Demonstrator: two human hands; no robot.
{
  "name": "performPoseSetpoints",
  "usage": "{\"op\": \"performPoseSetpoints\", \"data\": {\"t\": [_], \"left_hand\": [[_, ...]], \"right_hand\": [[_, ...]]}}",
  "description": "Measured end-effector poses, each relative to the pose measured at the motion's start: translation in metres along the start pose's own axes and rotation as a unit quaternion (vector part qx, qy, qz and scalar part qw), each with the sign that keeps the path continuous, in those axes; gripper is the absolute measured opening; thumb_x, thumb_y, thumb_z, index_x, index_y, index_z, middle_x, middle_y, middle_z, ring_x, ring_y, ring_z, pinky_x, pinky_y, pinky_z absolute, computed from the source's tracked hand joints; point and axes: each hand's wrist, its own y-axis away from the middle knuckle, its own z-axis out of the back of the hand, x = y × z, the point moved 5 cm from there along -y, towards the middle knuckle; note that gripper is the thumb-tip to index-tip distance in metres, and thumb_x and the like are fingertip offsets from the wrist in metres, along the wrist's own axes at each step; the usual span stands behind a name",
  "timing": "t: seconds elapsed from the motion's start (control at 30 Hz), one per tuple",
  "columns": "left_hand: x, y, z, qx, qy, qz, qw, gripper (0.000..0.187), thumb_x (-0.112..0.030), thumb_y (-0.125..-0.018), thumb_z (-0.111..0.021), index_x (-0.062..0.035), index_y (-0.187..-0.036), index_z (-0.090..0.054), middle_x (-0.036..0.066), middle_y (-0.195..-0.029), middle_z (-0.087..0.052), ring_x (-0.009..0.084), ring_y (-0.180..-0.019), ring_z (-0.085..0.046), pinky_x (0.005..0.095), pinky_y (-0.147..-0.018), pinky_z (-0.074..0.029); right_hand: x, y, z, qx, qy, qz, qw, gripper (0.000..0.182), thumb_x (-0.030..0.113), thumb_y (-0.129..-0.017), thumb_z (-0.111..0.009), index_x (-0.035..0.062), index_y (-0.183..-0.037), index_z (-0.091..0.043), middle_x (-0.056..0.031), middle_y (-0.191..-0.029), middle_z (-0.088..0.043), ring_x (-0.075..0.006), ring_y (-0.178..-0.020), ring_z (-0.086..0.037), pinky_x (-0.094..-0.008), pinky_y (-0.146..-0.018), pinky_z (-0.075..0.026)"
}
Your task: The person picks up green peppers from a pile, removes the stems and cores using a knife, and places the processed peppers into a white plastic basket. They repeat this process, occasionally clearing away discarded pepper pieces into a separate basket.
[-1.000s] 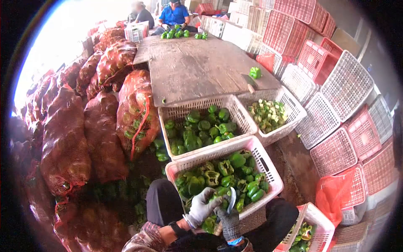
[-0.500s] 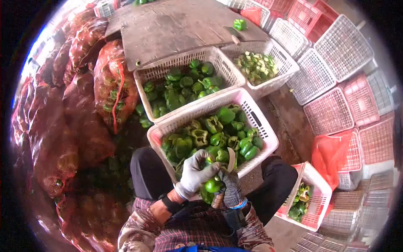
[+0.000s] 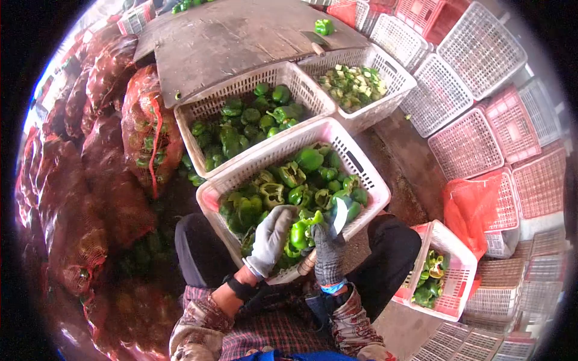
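Observation:
My left hand (image 3: 270, 240), in a pale glove, is wrapped round the left side of a green pepper (image 3: 301, 231) over the near rim of a basket (image 3: 208, 198) of peppers. My right hand (image 3: 329, 256), in a dark grey glove, is closed on a knife; its curved blade (image 3: 341, 215) points up and the wooden handle (image 3: 307, 263) shows below the fingers. The right fingertips touch the pepper's right side. Opened and whole green peppers fill the basket, which stands between my knees.
Behind stand a basket (image 3: 180, 129) of whole peppers and one (image 3: 407, 81) of pale-green pieces. A board (image 3: 229, 36) bears a pepper and a knife. Net sacks (image 3: 153, 126) line the left, stacked crates (image 3: 481, 51) the right. A smaller crate (image 3: 466, 265) holds pepper scraps.
Both hands have moved apart slightly and up, and the pepper now shows between them above the knife handle. The blade has turned to the right. The whole view has shifted a little.

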Motion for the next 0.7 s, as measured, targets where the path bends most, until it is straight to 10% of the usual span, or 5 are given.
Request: {"op": "performPoseSetpoints", "data": {"t": [0.1, 0.4, 0.5, 0.6, 0.7], "left_hand": [[-0.028, 0.019, -0.003, -0.034, -0.123, -0.037, 0.991, 0.032, -0.033, -0.098, -0.049, -0.0031, -0.106, -0.058, 0.013, -0.081, -0.061, 0.0224, -0.073, -0.060, 0.0325, -0.068, -0.047], [-0.004, 0.034, -0.018, -0.006, 0.065, 0.008, 0.998, 0.027, -0.025, -0.099, -0.050, -0.0046, -0.083, -0.056, -0.005, -0.068, -0.049, 0.0038, -0.063, -0.040, 0.0208, -0.055, -0.035], [0.030, 0.016, -0.010, -0.001, 0.149, 0.056, 0.987, 0.024, -0.028, -0.099, -0.051, -0.0065, -0.092, -0.060, -0.005, -0.082, -0.057, 0.0034, -0.076, -0.046, 0.0224, -0.067, -0.041], [0.028, 0.005, -0.009, -0.012, 0.127, 0.024, 0.992, 0.040, -0.034, -0.098, -0.050, -0.0033, -0.123, -0.055, 0.006, -0.105, -0.059, 0.0107, -0.096, -0.054, 0.0256, -0.085, -0.044], [-0.006, 0.008, 0.001, 0.104, -0.150, -0.004, 0.983, 0.038, -0.026, -0.095, -0.058, -0.0023, -0.124, -0.054, 0.011, -0.109, -0.061, 0.0122, -0.100, -0.056, 0.0270, -0.087, -0.045]], "right_hand": [[0.025, 0.012, -0.019, -0.094, 0.000, 0.145, 0.985, 0.031, 0.023, -0.094, -0.060, -0.0006, -0.113, -0.060, -0.0100, -0.099, -0.068, -0.0216, -0.088, -0.063, -0.0367, -0.077, -0.050], [-0.047, 0.025, -0.012, -0.074, -0.134, -0.103, 0.983, 0.035, 0.035, -0.097, -0.052, 0.0018, -0.103, -0.060, -0.0052, -0.084, -0.060, -0.0163, -0.074, -0.059, -0.0304, -0.062, -0.049], [-0.012, 0.019, -0.004, 0.109, -0.254, -0.245, 0.929, 0.032, 0.035, -0.097, -0.053, 0.0039, -0.098, -0.060, -0.0006, -0.074, -0.059, -0.0104, -0.056, -0.054, -0.0260, -0.049, -0.046], [-0.010, 0.005, 0.009, 0.091, -0.036, -0.231, 0.968, 0.040, 0.041, -0.095, -0.053, 0.0029, -0.099, -0.064, -0.0037, -0.078, -0.066, -0.0115, -0.067, -0.062, -0.0287, -0.055, -0.050], [0.017, -0.001, 0.006, 0.171, 0.164, -0.011, 0.971, 0.047, 0.021, -0.086, -0.069, 0.0078, -0.129, -0.054, -0.0081, -0.101, -0.068, -0.0216, -0.089, -0.067, -0.0324, -0.079, -0.052]]}}
